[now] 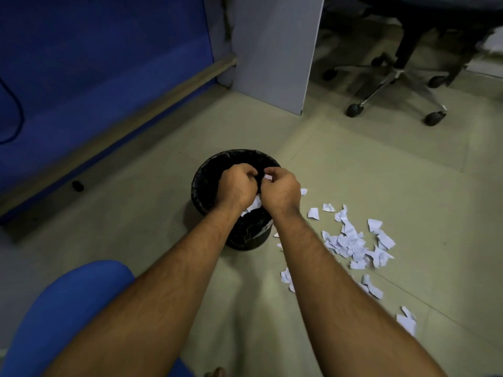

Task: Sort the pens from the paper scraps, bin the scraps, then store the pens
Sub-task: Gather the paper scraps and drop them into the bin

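Both hands are held directly over the mouth of the black bin [206, 175], presumably so that whatever they let go drops straight inside rather than onto the floor [340, 164]. The left hand [237, 185] is curled closed with its fingers tucked under, and whether it grips any paper cannot be told; the right hand [280, 188] pinches a small white scrap [268, 177] at its fingertips, the two hands almost touching above the liner. Some white paper [253, 205] shows below the wrists, at the near side of the bin's mouth. One bin is in view, standing in the middle of the floor; to its right and nearer lies the loose pile of scraps [351, 243], too many and too overlapped to count exactly (well over a dozen, with a few strays trailing nearer and right toward the frame edge). No pens are visible anywhere, so binning is plainly under way and much of the paper is not yet picked up. One office chair [397, 74] stands far right, and a blue seat [65, 303] sits near left.
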